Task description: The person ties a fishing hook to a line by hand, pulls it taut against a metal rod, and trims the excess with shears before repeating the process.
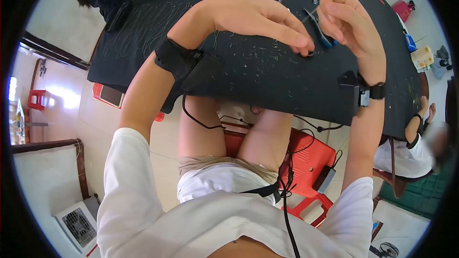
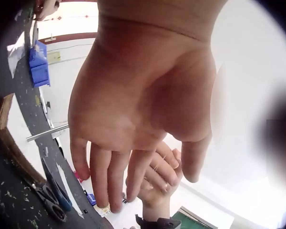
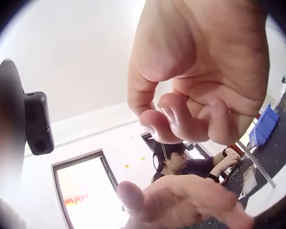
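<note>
Clock: 12 points away from the person in the head view; in a wrist view, it is that picture's top.
Thread: a fine, pale strand (image 3: 165, 156) leaves the curled fingertips of the right hand (image 1: 353, 27); the head view does not show it clearly.
Thread's long axis: roughly 12 to 6 in the right wrist view, dropping towards the left hand (image 1: 253, 18); its lower end is hidden there.
Nearer hand: the right, which pinches the strand; whether the left touches it, I cannot tell.
Left hand's pose: open, fingers fairly straight and reaching towards 4, the wrist bent.
Right hand's pose: fingers curled inward, tips towards 9, at about 2 from the left fingertips, the two hands apart.
Scissors: on the table (image 1: 296, 83), long axis 11 to 5, blue-handled (image 1: 326, 42), between the hands in the head view.
</note>
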`<state>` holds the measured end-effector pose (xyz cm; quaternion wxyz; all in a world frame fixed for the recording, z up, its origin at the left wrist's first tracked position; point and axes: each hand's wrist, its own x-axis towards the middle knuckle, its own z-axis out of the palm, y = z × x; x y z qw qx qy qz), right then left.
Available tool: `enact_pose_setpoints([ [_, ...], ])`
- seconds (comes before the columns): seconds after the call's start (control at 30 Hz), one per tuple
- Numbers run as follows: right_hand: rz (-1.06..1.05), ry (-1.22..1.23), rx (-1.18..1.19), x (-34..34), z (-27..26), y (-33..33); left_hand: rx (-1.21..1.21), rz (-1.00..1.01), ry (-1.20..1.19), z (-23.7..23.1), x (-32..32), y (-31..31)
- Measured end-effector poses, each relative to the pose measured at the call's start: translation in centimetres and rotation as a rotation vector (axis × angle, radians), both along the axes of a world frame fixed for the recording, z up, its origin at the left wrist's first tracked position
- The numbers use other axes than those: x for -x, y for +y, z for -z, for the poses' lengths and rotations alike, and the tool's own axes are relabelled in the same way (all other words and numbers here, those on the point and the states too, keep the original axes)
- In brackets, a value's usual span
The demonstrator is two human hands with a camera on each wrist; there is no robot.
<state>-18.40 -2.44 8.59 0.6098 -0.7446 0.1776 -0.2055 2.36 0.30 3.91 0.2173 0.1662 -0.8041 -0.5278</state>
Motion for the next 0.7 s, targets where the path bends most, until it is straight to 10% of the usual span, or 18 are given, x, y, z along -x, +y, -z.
enact_pose_setpoints([
  [0.43, 0.554, -0.017, 0.140, -0.7, 8.9, -2.0, -0.386, -0.218, 0.427, 2.1, -0.7, -0.6],
  [0.7, 0.326, -0.050, 0.441, -2.6, 10.0, 0.3, -0.432, -0.129, 0.533, 3.9, -1.5, -2.2],
])
